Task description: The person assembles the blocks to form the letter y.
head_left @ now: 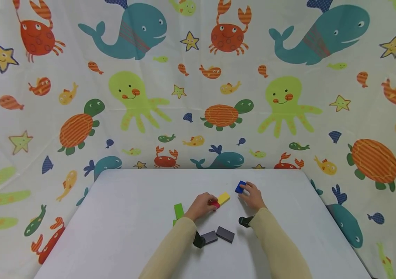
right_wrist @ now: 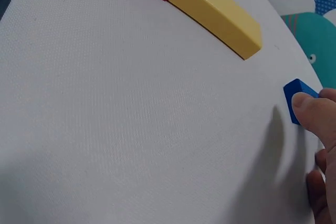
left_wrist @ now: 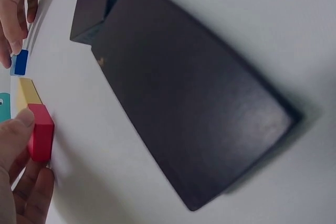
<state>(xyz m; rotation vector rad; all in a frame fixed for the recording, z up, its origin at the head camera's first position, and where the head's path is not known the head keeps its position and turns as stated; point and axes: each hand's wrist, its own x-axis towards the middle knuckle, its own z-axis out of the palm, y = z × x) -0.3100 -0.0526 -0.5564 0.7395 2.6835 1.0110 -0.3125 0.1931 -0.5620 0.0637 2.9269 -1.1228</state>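
Here the left hand (head_left: 202, 206) grips the red block (head_left: 215, 204), thumb on top in the left wrist view, fingers curled beneath it. Red block butts end to end against the yellow block (head_left: 223, 198), both flat on the white table (head_left: 131, 217). Right hand (head_left: 253, 197) pinches the small blue block (head_left: 241, 187), well apart from the yellow one toward the table's far side; in the right wrist view only a corner of the blue block shows past a fingertip (right_wrist: 310, 107), rest of that hand cut off at the frame edge. Whether the blue block is lifted or resting on the table, cannot tell. Green block (head_left: 178, 211) sits just left of the left hand, its lower end hidden by the sleeve (head_left: 173, 248). Two dark grey blocks (head_left: 218, 235) lie near the person between the forearms, touching at a corner; the left one partly covered by the black wrist camera mount (head_left: 199, 240). Left wrist view is mostly filled by one grey block, blurred close up. Sea-animal curtain (head_left: 198, 77) behind.
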